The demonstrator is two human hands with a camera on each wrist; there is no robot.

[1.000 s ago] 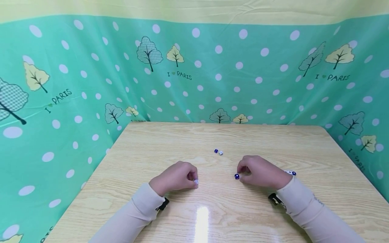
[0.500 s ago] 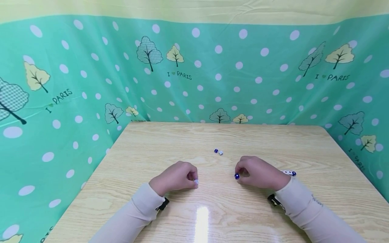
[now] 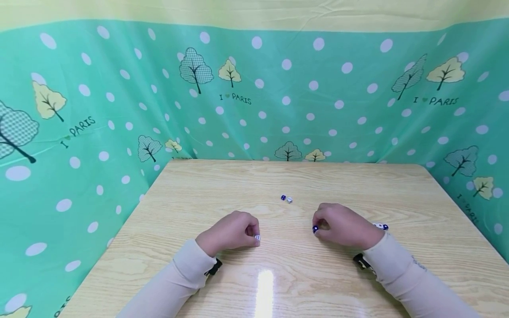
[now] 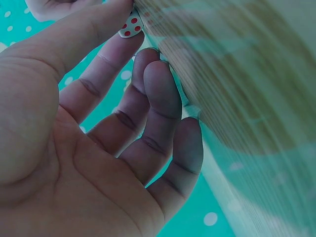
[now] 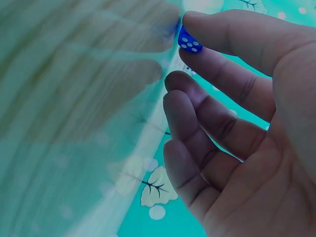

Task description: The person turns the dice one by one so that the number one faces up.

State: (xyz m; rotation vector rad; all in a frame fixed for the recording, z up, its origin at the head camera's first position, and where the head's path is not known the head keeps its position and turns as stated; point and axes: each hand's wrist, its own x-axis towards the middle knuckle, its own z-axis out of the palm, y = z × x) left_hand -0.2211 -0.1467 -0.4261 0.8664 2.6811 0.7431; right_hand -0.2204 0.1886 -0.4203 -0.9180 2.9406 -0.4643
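My left hand (image 3: 232,230) pinches a white die (image 3: 257,237) between thumb and index finger, low over the table. Red pips show on that die's near face in the left wrist view, while the other fingers curl loosely beside it. To the right, my right hand (image 3: 341,226) holds a blue die (image 5: 190,41) by thumb and index fingertip, its white pips facing the wrist camera. A gap of bare wood lies between the two hands. Farther back, a small blue die (image 3: 283,197) rests beside a white die (image 3: 289,200).
Behind the right wrist, a row of white dice (image 3: 377,225) ends in a blue die (image 3: 385,227), partly hidden by the hand. The wooden table (image 3: 222,181) is bordered by a green dotted curtain (image 3: 254,101). Each wrist wears a black strap.
Over the last half second my right hand has shifted slightly right with the blue die, after a small move left before that. My left hand and its white die have stayed put.
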